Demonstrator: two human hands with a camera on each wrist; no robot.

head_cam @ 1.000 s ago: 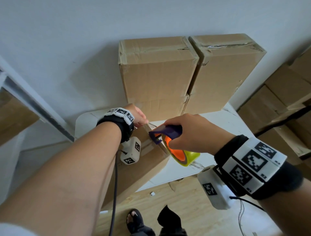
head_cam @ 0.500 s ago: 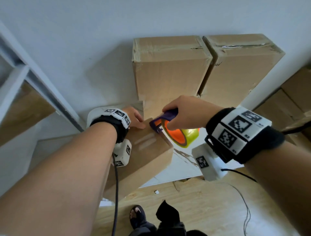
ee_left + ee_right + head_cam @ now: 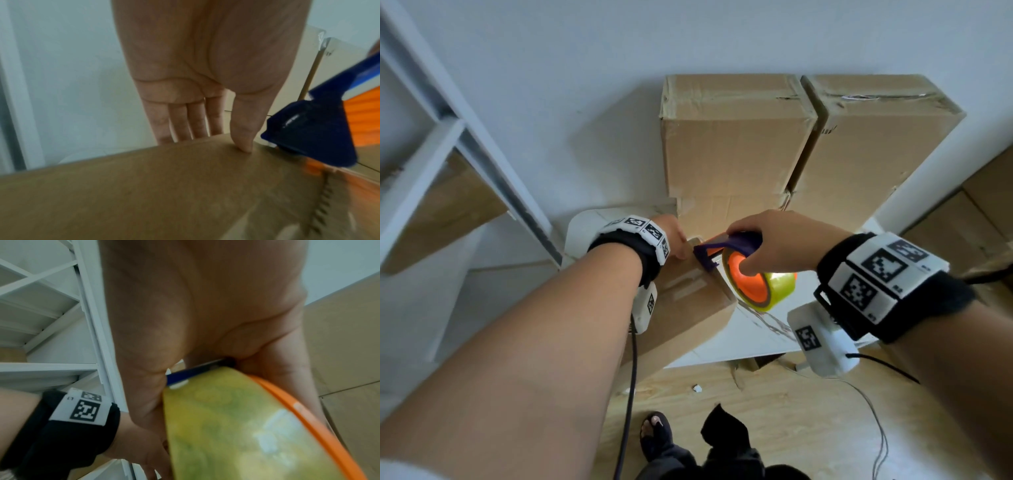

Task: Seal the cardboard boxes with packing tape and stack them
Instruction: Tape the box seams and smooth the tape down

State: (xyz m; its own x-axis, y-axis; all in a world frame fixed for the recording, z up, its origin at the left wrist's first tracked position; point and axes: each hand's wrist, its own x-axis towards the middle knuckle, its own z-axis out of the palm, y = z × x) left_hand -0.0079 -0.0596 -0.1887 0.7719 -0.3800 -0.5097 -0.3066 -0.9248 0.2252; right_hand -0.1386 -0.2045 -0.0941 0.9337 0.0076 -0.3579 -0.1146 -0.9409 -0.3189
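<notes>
My right hand [image 3: 774, 240] gripped the tape dispenser [image 3: 750, 274], cutter at the box [image 3: 688, 308] edge; beside it my left hand [image 3: 205, 81] steadied the box, fingers straight.

Head view: from above, facing forward and down over both forearms toward a cardboard box [image 3: 688, 308] and stacked boxes [image 3: 732, 137] against the wall.
Left wrist view: very close, along the palm.
Right wrist view: very close, under the palm.
Shared by all 3 views: the tape dispenser [image 3: 750, 274] [image 3: 312, 129] [image 3: 236, 426].
</notes>
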